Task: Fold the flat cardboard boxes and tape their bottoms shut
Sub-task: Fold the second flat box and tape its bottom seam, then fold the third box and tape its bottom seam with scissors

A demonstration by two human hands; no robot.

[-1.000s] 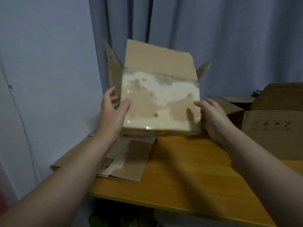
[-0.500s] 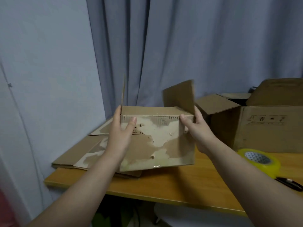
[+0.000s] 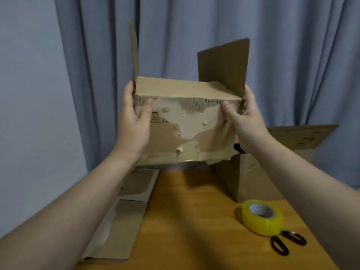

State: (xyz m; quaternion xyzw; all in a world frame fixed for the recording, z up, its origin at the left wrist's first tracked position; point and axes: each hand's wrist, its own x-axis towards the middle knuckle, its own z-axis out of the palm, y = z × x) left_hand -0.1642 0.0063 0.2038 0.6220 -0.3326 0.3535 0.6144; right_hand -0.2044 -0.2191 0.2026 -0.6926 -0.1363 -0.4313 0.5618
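Dim, soft indoor light gives the curtain [image 3: 194,26] and the wall [image 3: 29,94] a grey-blue cast. Broad shadows with blurry edges lie on the wooden table [image 3: 194,221] below the raised box [image 3: 185,133], whose lower edge carries one small glint (a thin bright streak, no more). The whole picture is slightly soft, and the print on the box is unreadable. Wide-angle stretch swells the forearms [image 3: 68,221] toward the lower corners.

1. Folded box [image 3: 185,133]: brown, front face paper torn, raised above the worktop [image 3: 194,221]; left and right flaps stand upright.
2. Flat boxes [image 3: 124,221]: stacked, lying along the worktop's left edge.
3. Tape roll [image 3: 262,217]: yellow, lying flat at right.
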